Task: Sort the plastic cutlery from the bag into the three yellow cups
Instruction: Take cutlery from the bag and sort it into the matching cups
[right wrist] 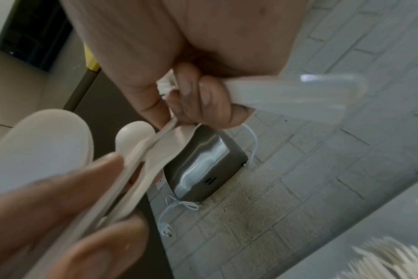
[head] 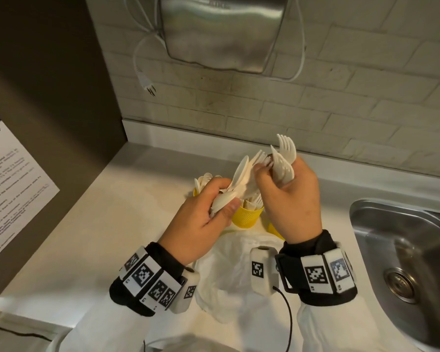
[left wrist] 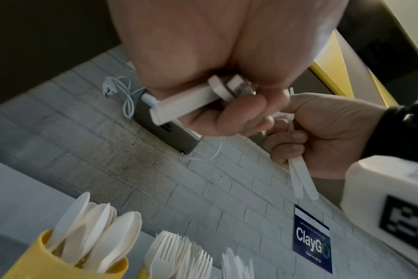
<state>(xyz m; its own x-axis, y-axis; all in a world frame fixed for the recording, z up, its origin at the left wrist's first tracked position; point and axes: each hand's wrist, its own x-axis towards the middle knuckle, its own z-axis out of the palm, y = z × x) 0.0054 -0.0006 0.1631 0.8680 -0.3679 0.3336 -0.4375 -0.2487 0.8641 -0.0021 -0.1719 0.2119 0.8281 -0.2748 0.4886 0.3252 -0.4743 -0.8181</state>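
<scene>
Plastic cutlery (head: 241,181) is held in both hands above the white counter (head: 127,224), over the yellow cups.

Edges and room:
- Counter meets a dark panel (head: 48,97) on the left and a raised ledge below the brick wall (head: 341,110) at the rear.
- A steel sink (head: 404,262) cuts into the counter on the right; its rim lies just beside the right wrist.
- A metal dryer (head: 221,34) hangs on the wall above the hands, with a white cord and plug (head: 148,85) dangling beside it.
- The white plastic bag (head: 239,270) lies flat on the counter between the wrists, touching the middle cup.
- Bare counter extends left of the cups toward the panel.

Cups:
- Left cup (left wrist: 36,260) holds spoons, bowls up.
- Middle cup (head: 247,214) holds forks, tines up.
- Third cup (head: 274,228) is mostly hidden behind the right hand.

Hands:
- Left hand (head: 201,217) has fingers and thumb curled round a mixed bundle with spoons; bowls and tines project up and right past the thumb.
- Right hand (head: 290,196) has fingers curled round a bundle of forks (head: 285,158), tines up, handles projecting below the fist in the left wrist view. Its thumb and forefinger pinch a piece projecting from the left hand's bundle.
</scene>
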